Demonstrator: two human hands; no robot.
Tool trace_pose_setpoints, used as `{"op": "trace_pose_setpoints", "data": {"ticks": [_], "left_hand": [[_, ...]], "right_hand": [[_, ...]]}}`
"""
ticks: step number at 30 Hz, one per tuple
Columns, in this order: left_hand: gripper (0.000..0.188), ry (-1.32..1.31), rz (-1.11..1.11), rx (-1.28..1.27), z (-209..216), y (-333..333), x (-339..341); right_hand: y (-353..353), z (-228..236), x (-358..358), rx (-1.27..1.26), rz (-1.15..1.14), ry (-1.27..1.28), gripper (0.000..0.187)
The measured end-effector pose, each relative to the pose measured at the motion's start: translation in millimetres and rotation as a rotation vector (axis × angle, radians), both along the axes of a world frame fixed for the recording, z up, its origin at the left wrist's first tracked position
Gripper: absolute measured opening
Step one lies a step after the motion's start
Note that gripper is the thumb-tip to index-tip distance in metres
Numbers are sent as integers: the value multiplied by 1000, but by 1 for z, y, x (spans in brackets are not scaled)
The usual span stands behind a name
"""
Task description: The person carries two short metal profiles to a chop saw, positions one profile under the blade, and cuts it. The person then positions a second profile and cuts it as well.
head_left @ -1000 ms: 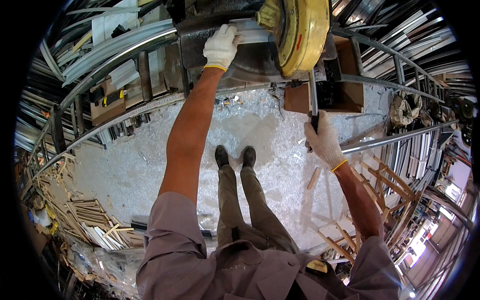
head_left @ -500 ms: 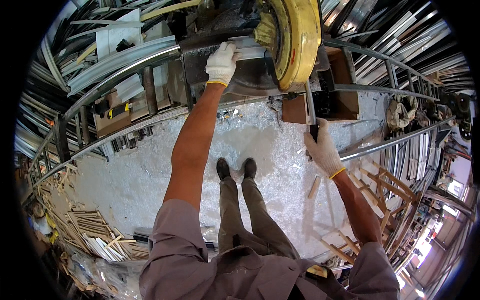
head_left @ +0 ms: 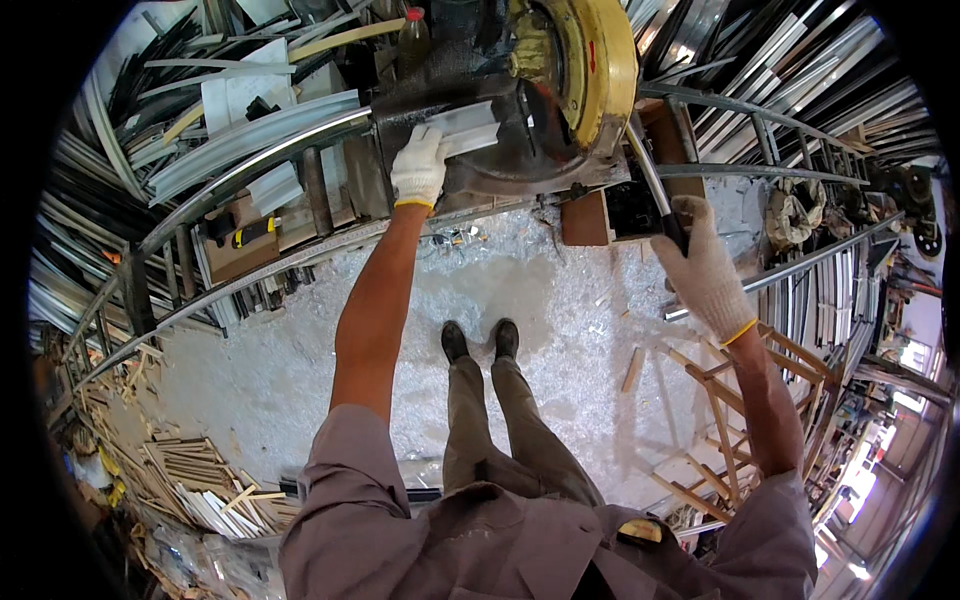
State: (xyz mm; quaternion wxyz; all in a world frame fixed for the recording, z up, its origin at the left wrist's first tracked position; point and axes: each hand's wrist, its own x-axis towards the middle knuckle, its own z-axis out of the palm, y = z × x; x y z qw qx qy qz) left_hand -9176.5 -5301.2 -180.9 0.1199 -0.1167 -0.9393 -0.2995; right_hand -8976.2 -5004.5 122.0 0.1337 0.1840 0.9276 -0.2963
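Note:
My left hand (head_left: 419, 170), in a white knit glove with a yellow cuff, holds the left end of a short silver metal profile (head_left: 470, 127). The piece lies on the dark, dusty base (head_left: 540, 165) of a cut-off saw, and its right end shows apart from the saw's yellow round guard (head_left: 608, 70). My gloved right hand (head_left: 712, 275) is around the black grip (head_left: 674, 232) of the saw's metal lever, thumb on the near side. Its fingers are partly hidden behind the grip.
Racks on both sides hold long metal profiles (head_left: 250, 140). A yellow-and-black tool (head_left: 255, 232) lies on the left rack shelf. A cardboard box (head_left: 585, 220) stands below the saw. Wooden frames (head_left: 720, 400) and wood strips (head_left: 185, 470) lie on the floor.
The yellow guard has lifted off the metal profile, and the lever's grip has moved right with my right hand. My left hand and the profile have shifted left and toward me.

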Motion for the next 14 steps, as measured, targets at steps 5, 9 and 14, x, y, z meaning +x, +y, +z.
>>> {"op": "trace_pose_setpoints", "data": {"ticks": [5, 9, 14], "left_hand": [[24, 5, 11, 89, 9, -30, 62], [18, -78, -3, 129, 6, -48, 160], [18, -328, 29, 164, 41, -68, 288]], "right_hand": [[1, 54, -23, 95, 112, 69, 54], [2, 89, -38, 247, 204, 117, 55], [-2, 129, -54, 220, 137, 27, 49]]}}
